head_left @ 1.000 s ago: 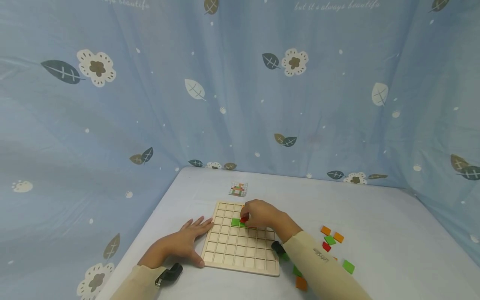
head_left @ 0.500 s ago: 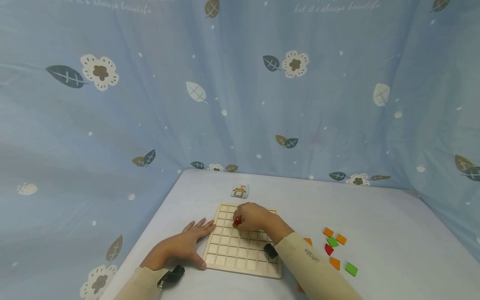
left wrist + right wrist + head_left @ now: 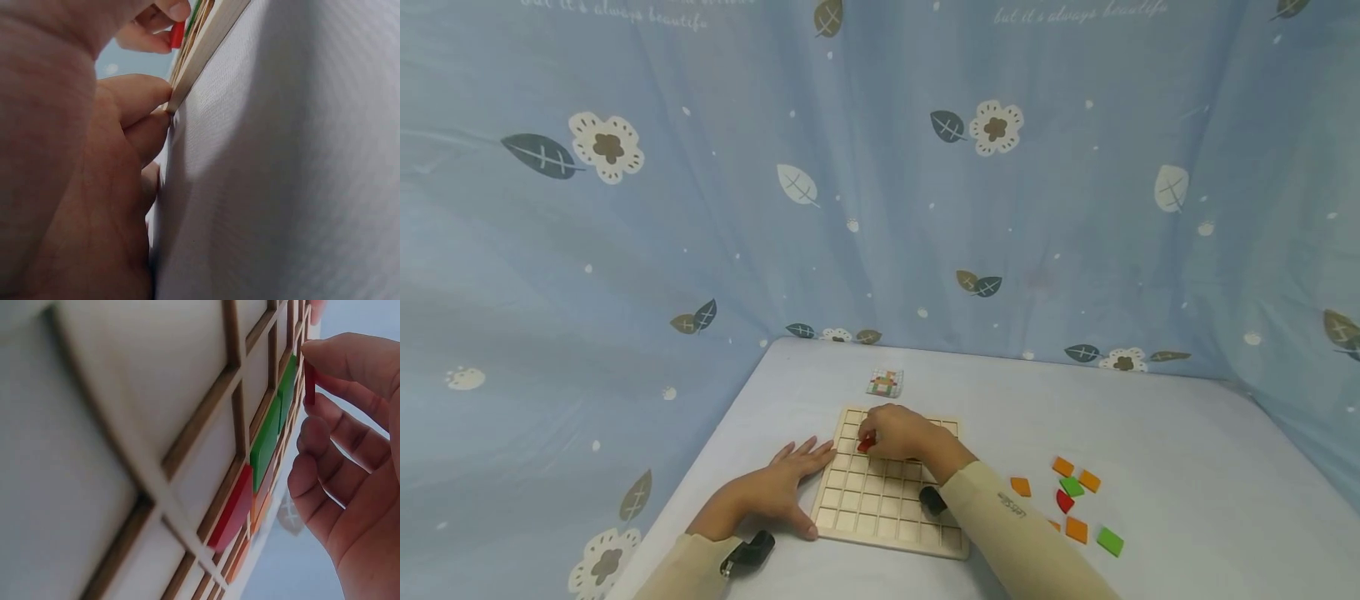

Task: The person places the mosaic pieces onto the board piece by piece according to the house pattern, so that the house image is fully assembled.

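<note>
My right hand [image 3: 901, 433] is over the upper left of a wooden grid board [image 3: 872, 507], pinching a small red tile [image 3: 310, 384] between thumb and fingers. In the right wrist view that tile stands on edge, close to the grid. Two green tiles [image 3: 267, 437] sit in neighbouring cells beside it, with another red tile [image 3: 232, 509] and orange tiles [image 3: 237, 559] further along. Most of these are hidden behind the right hand in the head view. My left hand [image 3: 775, 492] lies spread along the board's left edge, fingertips and thumb touching the frame.
A small pattern card [image 3: 885, 382] lies behind the board. To the right are loose tiles: orange ones [image 3: 1077, 530], green ones [image 3: 1110, 542] and a red quarter-round one [image 3: 1064, 501]. A patterned blue curtain [image 3: 880, 183] hangs behind the white table [image 3: 1000, 392].
My right hand has moved left across the board with the red tile, past the green tiles. More loose tiles show beside the right sleeve. The left hand keeps its place on the board's edge.
</note>
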Available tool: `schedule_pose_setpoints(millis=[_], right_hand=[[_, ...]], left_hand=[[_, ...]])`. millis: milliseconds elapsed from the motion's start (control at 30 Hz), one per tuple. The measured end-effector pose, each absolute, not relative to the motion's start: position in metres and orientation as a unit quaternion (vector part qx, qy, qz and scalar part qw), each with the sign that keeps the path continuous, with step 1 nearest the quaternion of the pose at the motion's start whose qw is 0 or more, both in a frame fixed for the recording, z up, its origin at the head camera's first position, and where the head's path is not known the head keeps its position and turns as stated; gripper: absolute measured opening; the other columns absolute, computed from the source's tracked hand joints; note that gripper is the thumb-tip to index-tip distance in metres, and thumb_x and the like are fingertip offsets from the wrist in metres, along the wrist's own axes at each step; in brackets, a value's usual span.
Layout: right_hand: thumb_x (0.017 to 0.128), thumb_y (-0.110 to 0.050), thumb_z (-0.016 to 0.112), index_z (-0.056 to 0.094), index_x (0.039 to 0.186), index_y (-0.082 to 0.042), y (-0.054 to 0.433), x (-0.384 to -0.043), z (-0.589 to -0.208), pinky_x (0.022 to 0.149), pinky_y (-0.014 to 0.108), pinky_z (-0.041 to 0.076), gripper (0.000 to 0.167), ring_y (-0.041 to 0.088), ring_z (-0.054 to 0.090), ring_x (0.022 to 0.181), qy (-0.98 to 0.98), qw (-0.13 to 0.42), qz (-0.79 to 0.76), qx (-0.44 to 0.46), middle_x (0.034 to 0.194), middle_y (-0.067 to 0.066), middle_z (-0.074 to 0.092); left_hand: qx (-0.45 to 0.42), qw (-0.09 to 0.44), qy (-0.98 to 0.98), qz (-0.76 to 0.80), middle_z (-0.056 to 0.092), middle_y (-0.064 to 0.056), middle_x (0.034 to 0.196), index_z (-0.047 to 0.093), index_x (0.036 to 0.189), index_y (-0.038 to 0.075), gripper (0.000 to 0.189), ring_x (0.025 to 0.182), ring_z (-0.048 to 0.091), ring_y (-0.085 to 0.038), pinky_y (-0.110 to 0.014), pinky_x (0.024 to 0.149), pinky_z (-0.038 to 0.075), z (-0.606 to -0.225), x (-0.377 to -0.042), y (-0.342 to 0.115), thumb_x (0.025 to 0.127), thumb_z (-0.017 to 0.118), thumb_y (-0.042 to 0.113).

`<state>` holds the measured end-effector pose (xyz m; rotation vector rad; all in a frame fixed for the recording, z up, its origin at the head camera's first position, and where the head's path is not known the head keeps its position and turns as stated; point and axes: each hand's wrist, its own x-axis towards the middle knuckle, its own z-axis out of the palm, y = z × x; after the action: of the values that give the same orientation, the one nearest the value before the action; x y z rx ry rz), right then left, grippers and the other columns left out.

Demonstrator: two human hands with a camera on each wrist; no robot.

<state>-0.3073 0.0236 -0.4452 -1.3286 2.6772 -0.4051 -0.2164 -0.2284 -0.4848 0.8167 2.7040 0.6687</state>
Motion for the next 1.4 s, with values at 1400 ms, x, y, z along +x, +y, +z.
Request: schedule_pose_setpoints(millis=[1400], right_hand=[[0.085, -0.02, 0.071, 0.076, 0.107, -0.023, 0.0177, -0.3085, -0.4533, 0.075, 0.021, 0.049, 0.023, 0.002, 0.054, 0.081, 0.888, 0.084, -0.124, -0.435, 0.095, -0.014, 0.058]], left_hand=[[0.269, 0.128, 0.926, 0.231, 0.019, -0.003, 0.161, 0.029, 0.154, 0.01, 0.123, 0.147, 0.004, -0.031, -0.056, 0.115, -0.001, -0.4814, -0.2157, -0.2273, 0.057, 0.084, 0.062]])
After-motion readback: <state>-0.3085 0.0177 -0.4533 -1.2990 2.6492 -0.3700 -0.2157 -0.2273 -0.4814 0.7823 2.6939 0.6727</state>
